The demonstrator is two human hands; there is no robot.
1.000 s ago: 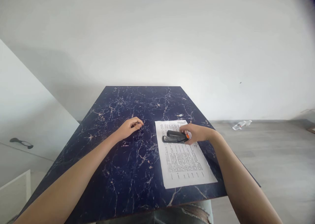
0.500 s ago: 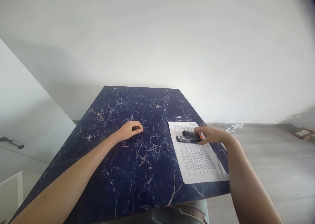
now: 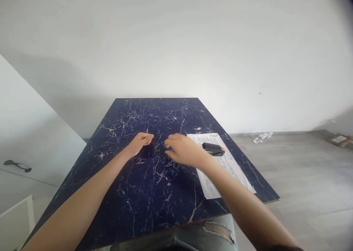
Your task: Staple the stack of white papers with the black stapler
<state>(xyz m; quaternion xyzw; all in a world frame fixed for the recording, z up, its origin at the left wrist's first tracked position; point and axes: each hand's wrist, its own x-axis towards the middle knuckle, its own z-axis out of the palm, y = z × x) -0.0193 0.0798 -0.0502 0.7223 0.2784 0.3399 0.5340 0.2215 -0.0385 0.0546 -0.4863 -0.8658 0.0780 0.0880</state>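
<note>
My left hand (image 3: 142, 143) is closed over the middle of the dark blue marbled table (image 3: 149, 207), its fingers curled in against the thumb. Whatever it might hold is hidden. Facing it from the right, my right hand (image 3: 183, 148) is slightly blurred, with thumb and fingers apart and nothing visible between them. A black stapler (image 3: 214, 148) with an orange spot at its end lies on a printed sheet of paper (image 3: 234, 166). My right hand and wrist cover the paper's left part and the stapler's near left end.
A tiny pale scrap (image 3: 199, 128) lies beyond the paper. Clear crumpled plastic (image 3: 263, 137) and a brown cardboard box (image 3: 338, 139) are on the grey floor to the right. A white wall (image 3: 176, 41) stands behind the table; a white door with a dark handle (image 3: 18, 165) is at left.
My right hand has let go of the stapler and moved left, towards my left hand. The stapler stays on the paper. My left hand has moved slightly left.
</note>
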